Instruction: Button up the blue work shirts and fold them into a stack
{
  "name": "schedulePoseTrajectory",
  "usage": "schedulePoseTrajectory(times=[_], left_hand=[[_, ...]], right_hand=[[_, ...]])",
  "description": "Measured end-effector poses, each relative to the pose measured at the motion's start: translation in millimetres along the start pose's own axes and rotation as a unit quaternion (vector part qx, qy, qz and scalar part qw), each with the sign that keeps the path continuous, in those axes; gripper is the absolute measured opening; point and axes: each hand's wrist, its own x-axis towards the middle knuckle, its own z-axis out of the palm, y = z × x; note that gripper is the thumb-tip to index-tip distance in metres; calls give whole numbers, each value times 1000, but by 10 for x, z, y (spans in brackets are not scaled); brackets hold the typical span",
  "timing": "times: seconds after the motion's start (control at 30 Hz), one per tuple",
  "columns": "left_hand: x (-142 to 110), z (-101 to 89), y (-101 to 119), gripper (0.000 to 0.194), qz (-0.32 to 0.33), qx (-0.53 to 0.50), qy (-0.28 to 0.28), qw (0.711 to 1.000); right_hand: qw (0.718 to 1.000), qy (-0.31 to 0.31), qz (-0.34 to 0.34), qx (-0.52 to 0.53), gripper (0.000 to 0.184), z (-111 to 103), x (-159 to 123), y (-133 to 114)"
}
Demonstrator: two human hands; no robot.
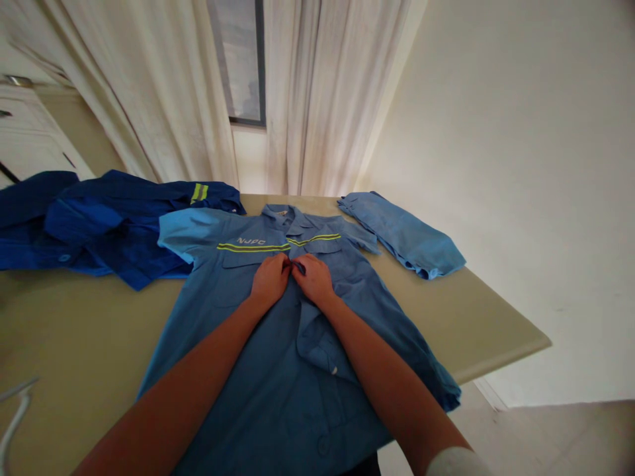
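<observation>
A blue short-sleeved work shirt (238, 350) lies spread on the table, its collar at the far side. Yellow stripes and white lettering cross its chest. My left hand (271, 277) pinches one front edge of the shirt just below the stripes. Close beside it, my right hand (313, 277) grips the opposite front edge, with the fingers of both hands meeting. Below my right hand the front placket (317, 340) hangs loose and folded over. Whether a button is between my fingers is hidden.
Darker blue garments (109, 211) with a yellow reflective patch lie heaped at the left. A folded light blue garment (401, 231) rests at the right of the table (476, 324). A white hanger (17, 416) shows at lower left. Curtains (327, 92) and a wall stand behind.
</observation>
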Motion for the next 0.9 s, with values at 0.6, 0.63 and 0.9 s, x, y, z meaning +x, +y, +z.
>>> schedulePoseTrajectory(times=[0.6, 0.63, 0.9], left_hand=[[13, -29, -10, 12, 4, -58, -2, 998], [10, -33, -5, 11, -4, -62, -2, 998], [-9, -38, 5, 11, -24, -46, -3, 999]], right_hand=[[998, 8, 47, -44, 21, 17, -53, -35], [998, 5, 48, -40, 21, 18, -50, -32], [999, -14, 22, 19, 22, -6, -2, 12]])
